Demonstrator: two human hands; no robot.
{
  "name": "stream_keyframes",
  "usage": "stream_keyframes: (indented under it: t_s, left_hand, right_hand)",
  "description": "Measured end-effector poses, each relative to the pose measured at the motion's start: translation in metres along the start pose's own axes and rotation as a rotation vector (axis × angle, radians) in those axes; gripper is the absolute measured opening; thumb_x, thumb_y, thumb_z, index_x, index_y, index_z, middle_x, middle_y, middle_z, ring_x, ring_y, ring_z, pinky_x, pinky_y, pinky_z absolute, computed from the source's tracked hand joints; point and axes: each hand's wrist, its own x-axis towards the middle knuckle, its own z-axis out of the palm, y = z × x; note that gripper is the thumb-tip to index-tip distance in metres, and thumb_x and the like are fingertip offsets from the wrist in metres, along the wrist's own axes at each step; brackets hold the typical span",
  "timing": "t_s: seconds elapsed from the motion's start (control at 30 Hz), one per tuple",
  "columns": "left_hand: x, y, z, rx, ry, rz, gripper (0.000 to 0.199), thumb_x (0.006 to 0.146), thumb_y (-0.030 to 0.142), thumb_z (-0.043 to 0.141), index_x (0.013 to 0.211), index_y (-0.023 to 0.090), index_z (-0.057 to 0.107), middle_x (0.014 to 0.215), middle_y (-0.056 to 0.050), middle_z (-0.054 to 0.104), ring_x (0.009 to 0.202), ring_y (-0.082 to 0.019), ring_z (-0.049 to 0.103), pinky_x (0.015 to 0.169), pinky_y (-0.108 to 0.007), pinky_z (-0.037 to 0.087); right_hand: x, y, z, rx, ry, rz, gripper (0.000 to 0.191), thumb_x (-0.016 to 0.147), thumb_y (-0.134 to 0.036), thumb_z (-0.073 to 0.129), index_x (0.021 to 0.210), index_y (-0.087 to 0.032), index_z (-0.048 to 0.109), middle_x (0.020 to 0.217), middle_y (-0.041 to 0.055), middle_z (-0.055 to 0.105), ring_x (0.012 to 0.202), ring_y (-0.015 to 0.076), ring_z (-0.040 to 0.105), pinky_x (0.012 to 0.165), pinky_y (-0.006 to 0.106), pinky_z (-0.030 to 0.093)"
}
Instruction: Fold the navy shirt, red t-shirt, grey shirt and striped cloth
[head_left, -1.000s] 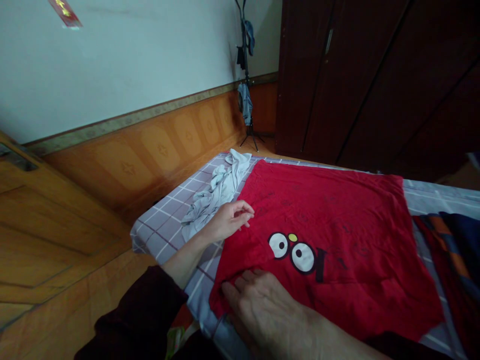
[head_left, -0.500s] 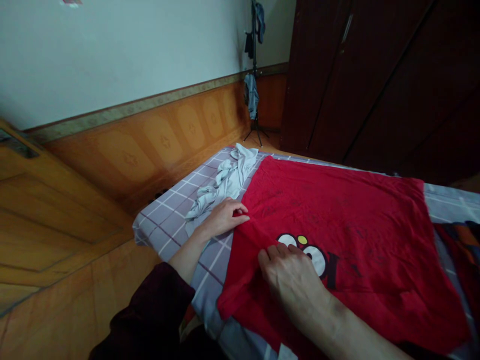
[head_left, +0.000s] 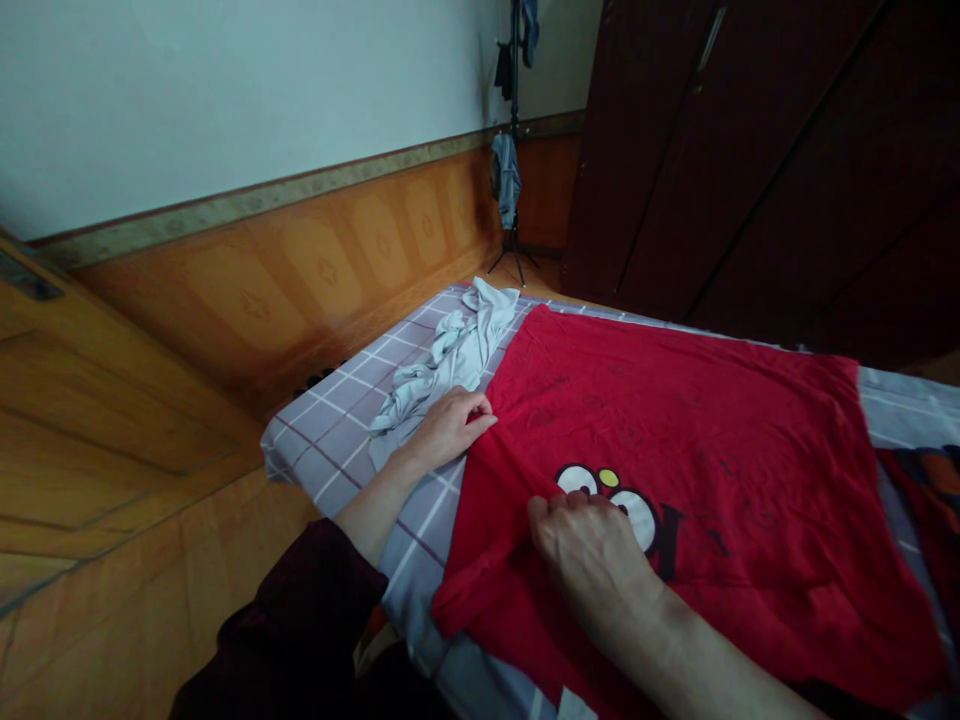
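Note:
A red T-shirt (head_left: 675, 400) with a printed pair of cartoon eyes lies spread out on a bed (head_left: 315, 430) covered by a grey checked sheet. My left hand (head_left: 450, 425) pinches the shirt's left edge between thumb and fingers. Over the print, my right hand (head_left: 589, 540) is closed on a fold of the red cloth, its fingertips hidden beneath the knuckles. Between the two hands the fabric is pulled into a crease. Just beyond my left hand, a crumpled pale grey garment (head_left: 450, 355) rests on the sheet.
A dark patterned garment (head_left: 930, 520) lies at the bed's right side. Behind the bed stand a dark wardrobe (head_left: 735, 170) and a coat rack (head_left: 514, 190) with clothes hanging on it. A wooden door (head_left: 112, 420) is on the left, above a tiled floor (head_left: 187, 590).
My left hand has closed its thumb and fingers on the shirt's edge. My right hand has shifted slightly right, keeping hold of the cloth. The view has tilted a little downward.

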Motion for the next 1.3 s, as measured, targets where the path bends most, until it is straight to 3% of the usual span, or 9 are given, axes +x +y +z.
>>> stream_keyframes:
  t_s: [0.13, 0.27, 0.37, 0.6, 0.77, 0.87, 0.93, 1.13, 1.3]
  left_hand:
    - [0.001, 0.001, 0.004, 0.045, 0.007, 0.021, 0.007, 0.084, 0.025, 0.063, 0.08, 0.019, 0.063, 0.076, 0.0, 0.061, 0.08, -0.018, 0.055, 0.074, -0.028, 0.041]
    - [0.001, 0.002, 0.006, 0.011, -0.01, 0.076, 0.007, 0.083, 0.025, 0.063, 0.088, 0.019, 0.065, 0.082, 0.0, 0.064, 0.085, -0.018, 0.055, 0.078, -0.028, 0.042]
    - [0.001, 0.002, 0.007, 0.008, 0.013, 0.08, 0.004, 0.083, 0.022, 0.063, 0.085, 0.019, 0.065, 0.079, 0.0, 0.063, 0.084, -0.017, 0.055, 0.077, -0.028, 0.042]
    - [0.004, -0.002, 0.011, 0.085, 0.114, 0.065, 0.005, 0.084, 0.018, 0.061, 0.079, 0.019, 0.062, 0.077, -0.001, 0.063, 0.083, -0.018, 0.054, 0.077, -0.029, 0.043]
    - [0.007, -0.002, 0.007, 0.127, 0.128, 0.102, 0.002, 0.084, 0.019, 0.062, 0.083, 0.019, 0.063, 0.081, -0.002, 0.065, 0.085, -0.019, 0.056, 0.082, -0.033, 0.045]
    - [0.0, 0.012, 0.001, 0.063, 0.173, 0.145, 0.013, 0.088, 0.022, 0.057, 0.098, 0.018, 0.064, 0.098, -0.006, 0.065, 0.1, -0.019, 0.057, 0.092, -0.034, 0.044]
    - [-0.009, 0.023, -0.003, 0.022, 0.125, 0.185, 0.024, 0.093, 0.023, 0.049, 0.113, 0.019, 0.06, 0.117, -0.007, 0.062, 0.114, -0.018, 0.053, 0.101, -0.035, 0.04]
    - [-0.033, 0.02, 0.003, 0.229, -0.338, 0.232, 0.048, 0.096, 0.034, 0.043, 0.141, 0.02, 0.036, 0.149, -0.011, 0.034, 0.14, -0.024, 0.024, 0.113, -0.049, 0.02]
    - [-0.045, 0.018, -0.012, 0.352, -0.179, 0.207, 0.051, 0.094, 0.036, 0.048, 0.139, 0.015, 0.039, 0.149, -0.015, 0.033, 0.14, -0.03, 0.021, 0.112, -0.056, 0.016]
  right_hand:
    - [-0.001, -0.004, 0.002, -0.08, 0.04, -0.036, 0.019, 0.073, 0.002, 0.055, 0.073, -0.015, 0.065, 0.068, 0.0091, 0.065, 0.063, 0.0238, 0.062, 0.053, 0.033, 0.045]
    - [-0.002, -0.014, 0.011, 0.008, 0.23, -0.33, 0.009, 0.078, -0.009, 0.058, 0.077, -0.016, 0.063, 0.083, 0.0084, 0.064, 0.078, 0.0232, 0.058, 0.069, 0.037, 0.046]
    - [-0.003, -0.021, 0.017, 0.127, 0.216, -0.435, 0.008, 0.082, -0.014, 0.06, 0.075, -0.016, 0.06, 0.079, 0.0046, 0.061, 0.074, 0.0197, 0.053, 0.068, 0.035, 0.043]
    - [-0.003, -0.024, 0.026, 0.25, 0.167, -0.42, 0.002, 0.085, -0.016, 0.058, 0.084, -0.017, 0.059, 0.084, 0.0046, 0.061, 0.077, 0.0198, 0.053, 0.069, 0.034, 0.041]
    - [-0.005, -0.026, 0.032, 0.266, 0.214, -0.467, 0.015, 0.089, -0.02, 0.052, 0.1, -0.016, 0.062, 0.106, 0.0111, 0.064, 0.099, 0.0245, 0.056, 0.084, 0.037, 0.043]
    - [-0.004, -0.02, 0.03, 0.36, 0.28, -0.408, 0.025, 0.093, -0.03, 0.047, 0.11, -0.018, 0.061, 0.124, 0.0112, 0.058, 0.116, 0.0261, 0.05, 0.097, 0.041, 0.039]
    - [-0.002, -0.015, 0.029, 0.361, 0.313, -0.319, 0.032, 0.093, -0.031, 0.045, 0.117, -0.014, 0.059, 0.133, 0.0146, 0.052, 0.126, 0.0281, 0.043, 0.103, 0.044, 0.035]
    - [0.0, -0.007, 0.028, 0.24, 0.171, -0.13, 0.034, 0.091, -0.026, 0.049, 0.115, -0.005, 0.059, 0.123, 0.0218, 0.058, 0.118, 0.0296, 0.051, 0.098, 0.045, 0.042]
    - [-0.01, -0.001, -0.02, 0.24, 0.281, -0.136, 0.029, 0.089, -0.023, 0.051, 0.112, -0.01, 0.062, 0.126, 0.0192, 0.057, 0.115, 0.0291, 0.053, 0.095, 0.046, 0.045]
